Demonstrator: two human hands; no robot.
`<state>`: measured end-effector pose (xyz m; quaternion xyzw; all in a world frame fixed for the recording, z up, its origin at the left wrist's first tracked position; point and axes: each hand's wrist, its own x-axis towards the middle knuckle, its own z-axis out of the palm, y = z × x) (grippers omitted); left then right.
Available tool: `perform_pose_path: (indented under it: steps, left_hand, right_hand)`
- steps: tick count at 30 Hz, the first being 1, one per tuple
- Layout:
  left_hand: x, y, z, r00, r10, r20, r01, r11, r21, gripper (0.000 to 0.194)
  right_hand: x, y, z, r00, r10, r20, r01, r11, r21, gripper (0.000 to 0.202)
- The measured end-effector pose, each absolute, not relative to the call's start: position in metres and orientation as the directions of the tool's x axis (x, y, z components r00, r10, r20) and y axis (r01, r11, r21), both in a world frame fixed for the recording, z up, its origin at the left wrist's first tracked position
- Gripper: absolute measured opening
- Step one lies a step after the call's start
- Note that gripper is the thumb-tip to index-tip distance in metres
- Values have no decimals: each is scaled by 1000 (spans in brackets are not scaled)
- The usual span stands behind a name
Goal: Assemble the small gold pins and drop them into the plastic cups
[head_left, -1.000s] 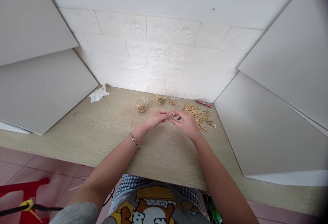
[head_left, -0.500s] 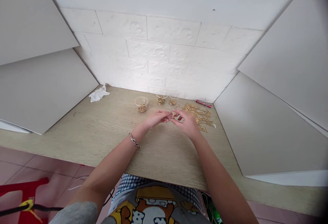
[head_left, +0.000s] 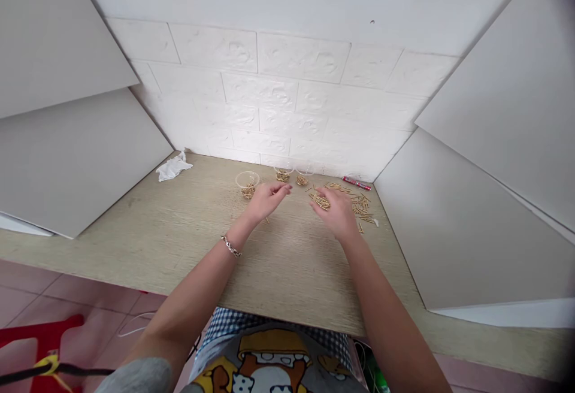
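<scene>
My left hand (head_left: 268,199) hovers over the table with its thumb and fingers pressed together. A short thin piece (head_left: 268,220) shows just below that hand; whether the hand holds it, and what sits in the pinch, I cannot make out. To the right, my right hand (head_left: 338,212) reaches over a pile of thin gold-coloured metal pins (head_left: 363,203), thumb and fingers apart. Some pins show between its thumb and fingers, part of the pile as far as I see. Behind my left hand stands a clear plastic cup (head_left: 247,179) holding small gold-coloured pieces.
Two more clear cups, a middle one (head_left: 283,175) and a right one (head_left: 304,176), stand near the white brick-patterned wall (head_left: 278,90). A red tube-like packet (head_left: 356,183) lies behind the pile. Crumpled white tissue (head_left: 174,166) lies at the left. Grey panels flank the table (head_left: 188,213).
My hands have parted. The right hand has opened over the pile, no longer pinching the gold pins it held upright; the left has drawn slightly left and up.
</scene>
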<state>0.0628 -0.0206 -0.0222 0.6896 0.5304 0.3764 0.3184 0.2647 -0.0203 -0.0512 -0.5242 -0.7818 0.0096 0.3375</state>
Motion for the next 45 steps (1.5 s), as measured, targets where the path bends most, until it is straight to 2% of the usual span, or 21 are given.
perform_pose_path:
  steps: [2,5,8,11,14,16,21,23,25,27,30,34,36,39,45]
  left_hand:
    - [54,-20,-16,111,942,316,707,-298,641,38]
    - [43,-19,-11,46,937,347,895,-193,401,38]
    - [31,-16,-11,-53,953,297,958,-35,284,37]
    - [19,-13,-11,-59,968,243,975,3,223,38]
    - [8,-12,-11,-78,974,212,981,36,193,39]
    - [3,-11,-11,-101,973,208,982,64,177,40]
    - [5,-11,-14,-43,993,113,988,26,151,41]
    - [8,-10,-17,-43,996,80,986,29,166,42]
    - [9,-8,-22,-52,996,68,983,39,181,46]
    - [9,-5,-26,-57,997,57,981,45,187,52]
    - [7,-3,-32,-43,999,33,980,36,194,56]
    - [5,-1,-32,-39,999,6,977,37,212,57]
    - [5,-1,-31,-45,999,-6,978,45,206,59]
    - [6,-1,-31,-45,999,-11,983,46,176,57]
    - [7,-1,-33,-61,998,6,988,60,144,54]
  right_hand:
    - [276,-12,-55,-86,872,482,885,289,-365,31]
    - [293,-1,-67,59,915,399,915,110,-389,32]
    - [303,7,-81,104,928,357,922,44,-384,30]
    - [304,10,-92,76,920,385,943,59,-327,27]
    - [301,9,-91,77,888,454,954,66,-292,28]
    - [300,7,-83,97,869,486,948,68,-311,28]
    - [296,1,-67,185,885,426,881,43,-472,36]
    - [292,-2,-67,145,889,435,848,114,-518,30]
    - [285,-3,-68,70,874,481,813,230,-535,36]
    - [273,-3,-64,14,844,537,785,323,-528,45]
    - [248,6,-43,-126,819,560,759,443,-477,45]
    - [206,33,-5,-374,821,430,745,543,-387,39]
    - [186,47,7,-452,848,278,796,524,-303,34]
    - [161,63,11,-447,894,17,886,446,-129,29]
    - [142,79,5,-371,913,-171,928,358,-106,28]
